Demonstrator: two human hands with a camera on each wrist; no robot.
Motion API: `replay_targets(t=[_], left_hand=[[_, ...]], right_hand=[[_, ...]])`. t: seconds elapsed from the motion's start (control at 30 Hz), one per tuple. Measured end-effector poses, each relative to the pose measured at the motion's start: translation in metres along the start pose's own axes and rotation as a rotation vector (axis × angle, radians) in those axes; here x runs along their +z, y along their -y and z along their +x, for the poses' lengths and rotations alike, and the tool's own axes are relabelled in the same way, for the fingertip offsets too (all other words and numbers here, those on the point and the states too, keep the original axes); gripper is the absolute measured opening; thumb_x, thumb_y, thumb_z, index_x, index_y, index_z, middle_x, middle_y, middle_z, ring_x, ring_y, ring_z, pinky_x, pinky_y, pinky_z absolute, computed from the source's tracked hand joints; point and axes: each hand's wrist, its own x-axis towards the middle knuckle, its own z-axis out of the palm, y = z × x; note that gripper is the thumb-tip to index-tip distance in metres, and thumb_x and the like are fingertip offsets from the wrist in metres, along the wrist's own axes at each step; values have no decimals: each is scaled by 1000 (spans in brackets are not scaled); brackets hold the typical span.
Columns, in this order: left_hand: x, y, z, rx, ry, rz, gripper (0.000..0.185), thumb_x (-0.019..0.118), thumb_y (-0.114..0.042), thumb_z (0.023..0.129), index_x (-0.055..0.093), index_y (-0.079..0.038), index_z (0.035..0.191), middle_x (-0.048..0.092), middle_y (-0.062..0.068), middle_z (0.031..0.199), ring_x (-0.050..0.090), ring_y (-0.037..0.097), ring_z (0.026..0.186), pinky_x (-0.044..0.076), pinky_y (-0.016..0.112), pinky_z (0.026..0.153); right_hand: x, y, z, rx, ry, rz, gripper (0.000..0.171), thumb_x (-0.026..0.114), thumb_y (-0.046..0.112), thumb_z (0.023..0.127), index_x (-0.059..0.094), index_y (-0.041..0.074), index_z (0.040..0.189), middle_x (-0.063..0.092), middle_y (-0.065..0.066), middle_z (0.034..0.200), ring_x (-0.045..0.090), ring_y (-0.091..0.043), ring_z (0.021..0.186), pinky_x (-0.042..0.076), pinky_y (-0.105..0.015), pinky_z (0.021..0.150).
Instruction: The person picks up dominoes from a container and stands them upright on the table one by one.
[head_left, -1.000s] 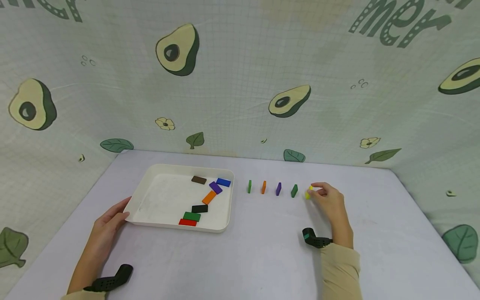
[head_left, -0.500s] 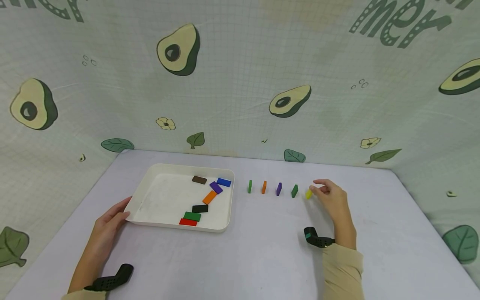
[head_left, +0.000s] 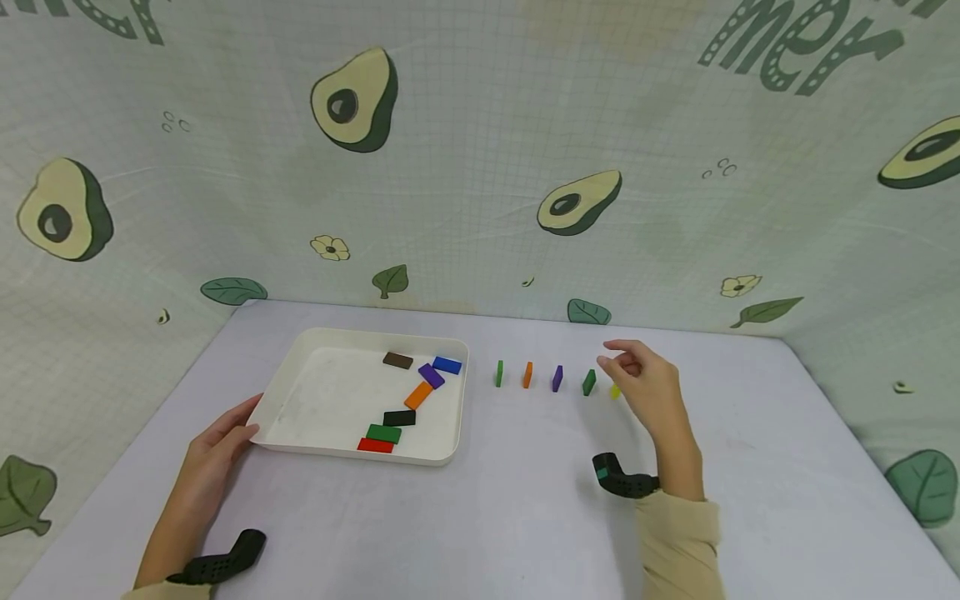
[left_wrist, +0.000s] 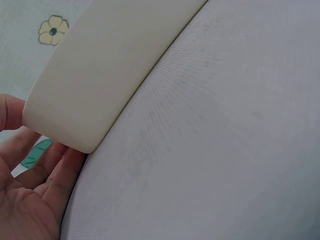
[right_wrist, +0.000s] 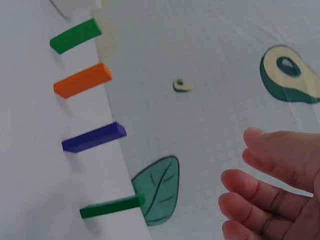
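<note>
Head view: a white tray (head_left: 300, 392) was recorded on the pale counter (head_left: 525, 517), holding seven flat blocks: brown (head_left: 397, 360), blue (head_left: 447, 365), purple (head_left: 431, 375), orange (head_left: 417, 395), black (head_left: 399, 417), green (head_left: 383, 433) and red (head_left: 375, 445). The left hand (head_left: 217, 446) was seen laid against the tray's near left corner, fingers straight, nothing clasped. To the right of the tray a row of upright blocks was noted: light green (head_left: 498, 373), orange (head_left: 527, 375), purple (head_left: 557, 378), dark green (head_left: 588, 382) and yellow (head_left: 615, 391), each apart from its neighbour. The right hand (head_left: 645, 387) was held just above the yellow block, which was partly hidden behind it; its grip was apart, fingers loosely spread, nothing held. Left wrist view: the tray's rounded corner (left_wrist: 85, 100) was shown with fingers (left_wrist: 55, 175) touching its underside edge. Right wrist view: four standing blocks were listed in line, light green (right_wrist: 76, 36), orange (right_wrist: 83, 80), purple (right_wrist: 94, 137) and dark green (right_wrist: 112, 206); the fingertips (right_wrist: 240, 182) were seen relaxed and clear of them; the yellow block was out of sight.
</note>
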Motion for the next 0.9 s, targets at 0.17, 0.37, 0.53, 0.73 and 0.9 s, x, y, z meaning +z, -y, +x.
replay_targets(t=[0.17, 0.37, 0.53, 0.73, 0.9], left_hand=[[0, 1, 0, 8, 2, -18, 54, 54, -29, 94, 38, -12, 143, 42, -10, 141, 44, -17, 108, 37, 0, 82], [0, 1, 1, -4, -8, -2, 54, 54, -30, 94, 38, -13, 143, 40, -10, 143, 43, -17, 108, 37, 0, 81], [-1, 0, 1, -10, -8, -7, 55, 54, -30, 94, 37, -14, 143, 40, -11, 143, 43, -17, 108, 36, 0, 81], [0, 0, 1, 2, 5, -33, 55, 55, -28, 94, 36, -11, 143, 42, -12, 140, 44, -17, 108, 36, 0, 82], [0, 1, 0, 8, 4, -24, 54, 54, -28, 94, 37, -11, 143, 40, -10, 143, 44, -17, 108, 36, 0, 83]], right_hand=[[9, 21, -2, -60, 47, 67, 31, 61, 28, 90, 62, 9, 114, 61, -8, 90, 54, -19, 81, 46, -19, 66], [26, 45, -7, -138, 124, 163, 25, 65, 23, 88, 64, 11, 110, 61, -5, 89, 56, -16, 80, 48, -19, 67], [49, 64, -14, -207, 200, 200, 23, 66, 18, 86, 65, 9, 107, 62, -3, 88, 57, -14, 79, 50, -23, 69], [86, 79, -23, -300, 308, 185, 24, 67, 18, 85, 65, 7, 107, 63, -5, 96, 59, -14, 88, 53, -33, 82], [109, 88, -33, -302, 411, 238, 26, 68, 17, 85, 63, 6, 109, 62, -11, 105, 58, -24, 98, 51, -39, 88]])
